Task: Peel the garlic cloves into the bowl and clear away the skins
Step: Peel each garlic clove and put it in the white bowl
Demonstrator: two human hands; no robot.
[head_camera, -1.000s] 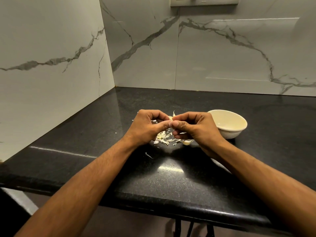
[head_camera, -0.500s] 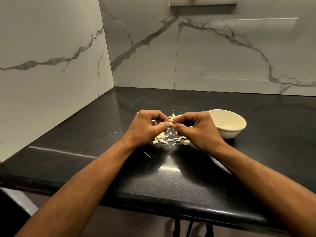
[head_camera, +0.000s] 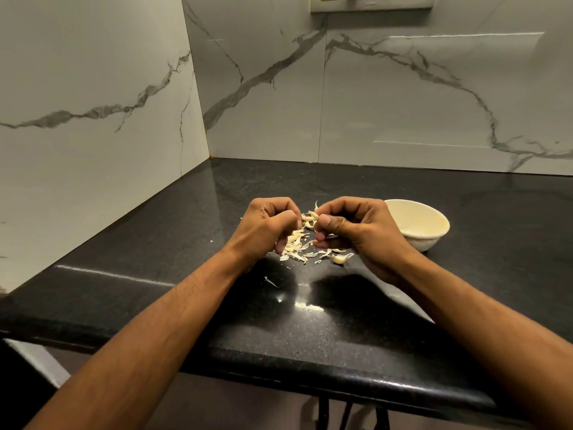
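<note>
My right hand [head_camera: 359, 234] pinches a pale garlic clove [head_camera: 313, 215] between thumb and forefinger, held above the black counter. My left hand [head_camera: 266, 228] is a short gap to the left with its fingers curled, thumb against forefinger on a thin strip of garlic skin [head_camera: 304, 217]. Below both hands lies a scatter of peeled skins [head_camera: 296, 245]. One loose clove [head_camera: 339, 259] rests on the counter by my right wrist. A cream bowl [head_camera: 422, 243] stands just right of my right hand; its visible inside looks bare.
The black stone counter [head_camera: 310, 330] runs into a corner of white marble walls at left and back. Its front edge is close below my forearms. A small skin fleck [head_camera: 270, 281] lies apart, nearer the edge. A switch panel [head_camera: 372, 3] is mounted high on the back wall.
My hands were joined at the fingertips on the clove; they have since pulled apart a little. The clove stays in my right hand, and my left hand has drawn away to the left.
</note>
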